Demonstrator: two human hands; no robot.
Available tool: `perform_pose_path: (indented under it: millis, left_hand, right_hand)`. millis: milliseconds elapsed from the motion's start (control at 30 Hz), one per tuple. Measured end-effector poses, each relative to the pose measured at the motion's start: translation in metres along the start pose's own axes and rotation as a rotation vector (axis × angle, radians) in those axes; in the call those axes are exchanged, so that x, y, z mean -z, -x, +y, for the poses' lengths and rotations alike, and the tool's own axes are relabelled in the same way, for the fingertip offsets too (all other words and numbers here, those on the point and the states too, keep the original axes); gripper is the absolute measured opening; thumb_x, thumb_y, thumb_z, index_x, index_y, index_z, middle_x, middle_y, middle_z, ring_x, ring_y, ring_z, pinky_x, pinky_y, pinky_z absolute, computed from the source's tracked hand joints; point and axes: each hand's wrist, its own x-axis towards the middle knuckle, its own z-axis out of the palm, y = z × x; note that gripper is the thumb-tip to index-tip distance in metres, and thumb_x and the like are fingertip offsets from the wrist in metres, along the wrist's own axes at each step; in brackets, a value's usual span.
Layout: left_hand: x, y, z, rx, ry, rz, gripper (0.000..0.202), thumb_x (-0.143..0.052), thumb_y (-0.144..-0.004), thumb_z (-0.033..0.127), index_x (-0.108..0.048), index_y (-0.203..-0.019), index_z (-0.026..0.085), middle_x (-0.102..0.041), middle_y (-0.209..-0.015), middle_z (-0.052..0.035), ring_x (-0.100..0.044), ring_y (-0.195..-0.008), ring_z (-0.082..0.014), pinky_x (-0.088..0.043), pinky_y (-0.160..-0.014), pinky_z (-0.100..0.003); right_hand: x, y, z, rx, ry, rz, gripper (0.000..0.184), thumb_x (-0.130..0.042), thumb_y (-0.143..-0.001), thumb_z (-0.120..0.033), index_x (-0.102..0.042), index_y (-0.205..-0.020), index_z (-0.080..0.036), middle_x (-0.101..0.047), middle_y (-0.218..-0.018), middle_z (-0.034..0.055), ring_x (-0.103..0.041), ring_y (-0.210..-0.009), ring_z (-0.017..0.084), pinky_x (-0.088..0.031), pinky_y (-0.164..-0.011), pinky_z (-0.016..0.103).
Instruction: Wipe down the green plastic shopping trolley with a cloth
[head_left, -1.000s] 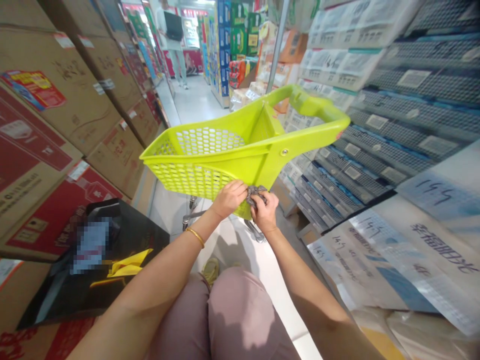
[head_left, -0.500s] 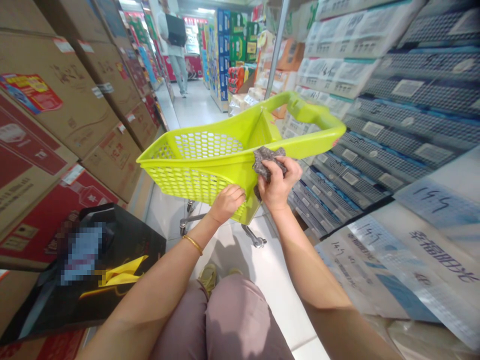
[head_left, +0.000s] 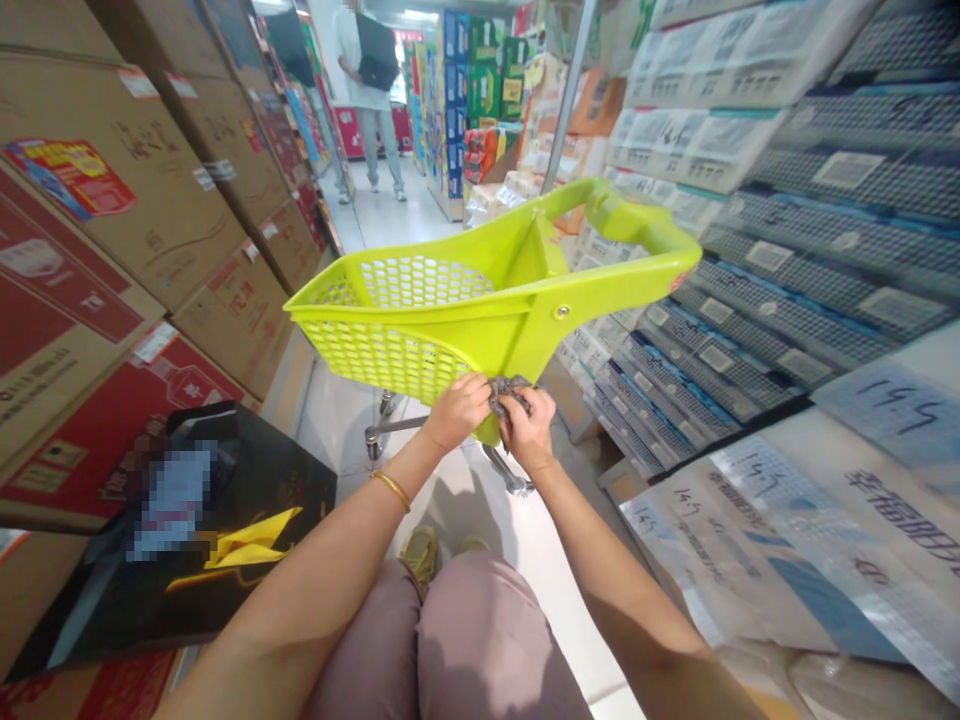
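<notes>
A lime-green plastic shopping cart (head_left: 450, 310) stands in the aisle in front of me, its handle (head_left: 637, 225) up at the right. My right hand (head_left: 529, 430) is closed on a grey cloth (head_left: 508, 388) pressed against the lower rear corner of the basket. My left hand (head_left: 457, 410) grips the basket's lower edge right beside it, a gold bangle (head_left: 391, 488) on that wrist. My knees in pink trousers (head_left: 465, 640) show at the bottom.
Stacked cardboard boxes (head_left: 112, 250) line the left side. A black bag (head_left: 195, 520) with yellow trim sits low left. Shelves of packaged goods (head_left: 787, 250) fill the right. A person (head_left: 371, 90) stands far down the aisle. The cart's metal wheel frame (head_left: 390, 430) is below the basket.
My right hand dropped with the cloth from the cart's upper side rail back down to the lower rear corner, beside my left hand. The left hand stayed on the basket.
</notes>
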Motion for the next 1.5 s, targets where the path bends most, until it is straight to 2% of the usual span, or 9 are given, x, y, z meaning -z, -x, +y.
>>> perform_pose_path:
  millis: [100, 267, 367, 467, 700, 833, 967, 1267, 1500]
  left_hand:
    - [-0.003, 0.003, 0.001, 0.026, 0.007, 0.023, 0.024, -0.043, -0.094, 0.018, -0.066, -0.09, 0.012, -0.065, -0.088, -0.0077, -0.057, -0.1, -0.02, -0.048, -0.094, -0.038]
    - [-0.004, 0.002, 0.001, 0.051, 0.044, 0.019, 0.027, -0.039, -0.095, 0.017, -0.065, -0.088, 0.013, -0.066, -0.092, -0.0061, -0.058, -0.097, -0.0177, -0.048, -0.096, -0.037]
    - [-0.003, 0.001, 0.0, 0.042, 0.052, 0.036, 0.027, -0.039, -0.095, 0.017, -0.064, -0.088, 0.012, -0.066, -0.093, -0.0065, -0.058, -0.097, -0.0177, -0.049, -0.096, -0.037]
    - [-0.004, 0.002, 0.0, 0.055, 0.057, 0.027, 0.026, -0.04, -0.095, 0.017, -0.064, -0.087, 0.013, -0.066, -0.091, -0.0076, -0.058, -0.1, -0.0184, -0.049, -0.096, -0.038]
    - [-0.005, 0.003, -0.001, 0.066, 0.106, -0.032, 0.026, -0.037, -0.095, 0.017, -0.063, -0.092, 0.012, -0.066, -0.096, -0.0091, -0.057, -0.105, -0.0195, -0.048, -0.098, -0.041]
    - [-0.003, 0.001, -0.002, 0.05, 0.112, -0.079, 0.027, -0.036, -0.095, 0.015, -0.063, -0.092, 0.012, -0.066, -0.094, -0.0081, -0.057, -0.102, -0.0194, -0.046, -0.099, -0.04]
    - [-0.003, -0.001, -0.002, 0.028, 0.111, -0.09, 0.027, -0.037, -0.095, 0.016, -0.063, -0.088, 0.012, -0.065, -0.09, -0.0075, -0.057, -0.097, -0.0188, -0.045, -0.1, -0.038]
    - [-0.003, 0.0, -0.003, 0.036, 0.116, -0.083, 0.03, -0.038, -0.095, 0.019, -0.065, -0.084, 0.013, -0.065, -0.088, -0.0074, -0.057, -0.098, -0.0191, -0.046, -0.1, -0.038]
    - [-0.005, 0.003, -0.002, 0.042, 0.076, -0.003, 0.03, -0.035, -0.095, 0.016, -0.065, -0.09, 0.01, -0.066, -0.092, -0.0084, -0.057, -0.104, -0.0199, -0.046, -0.101, -0.041]
  right_hand:
    - [0.004, -0.01, 0.002, 0.027, 0.001, 0.037, 0.018, -0.053, -0.084, -0.024, -0.065, -0.099, -0.023, -0.052, -0.105, 0.0082, -0.043, -0.102, 0.02, -0.041, -0.09, 0.035]
    - [0.016, -0.054, 0.007, 0.012, 0.036, 0.21, 0.02, -0.054, -0.083, -0.027, -0.063, -0.101, -0.023, -0.049, -0.107, 0.0081, -0.044, -0.102, 0.02, -0.041, -0.092, 0.036]
    - [0.016, -0.064, 0.008, -0.028, 0.063, 0.222, 0.021, -0.052, -0.083, -0.028, -0.063, -0.1, -0.024, -0.049, -0.108, 0.0083, -0.044, -0.103, 0.021, -0.04, -0.093, 0.039]
    - [0.007, -0.047, 0.006, -0.049, 0.065, 0.128, 0.021, -0.052, -0.083, -0.029, -0.065, -0.099, -0.026, -0.05, -0.107, 0.0081, -0.044, -0.104, 0.022, -0.04, -0.093, 0.041]
    - [-0.019, 0.032, -0.004, -0.066, 0.002, -0.039, 0.019, -0.052, -0.083, -0.024, -0.064, -0.098, -0.023, -0.051, -0.106, 0.0085, -0.044, -0.103, 0.021, -0.042, -0.092, 0.039]
    - [-0.026, 0.054, -0.006, -0.067, 0.003, -0.145, 0.02, -0.054, -0.08, -0.02, -0.064, -0.097, -0.024, -0.053, -0.103, 0.0067, -0.045, -0.098, 0.02, -0.043, -0.088, 0.037]
    - [-0.024, 0.047, -0.006, -0.059, -0.008, -0.113, 0.019, -0.054, -0.08, -0.02, -0.065, -0.096, -0.023, -0.053, -0.103, 0.0072, -0.045, -0.099, 0.02, -0.042, -0.088, 0.037]
    - [-0.005, -0.016, 0.001, -0.16, 0.014, 0.171, 0.022, -0.052, -0.081, -0.03, -0.065, -0.097, -0.023, -0.05, -0.106, 0.0096, -0.045, -0.103, 0.023, -0.039, -0.093, 0.044]
    - [-0.016, 0.006, -0.004, -0.109, -0.012, 0.096, 0.021, -0.051, -0.083, -0.027, -0.064, -0.098, -0.024, -0.051, -0.106, 0.0093, -0.045, -0.102, 0.022, -0.041, -0.092, 0.041]
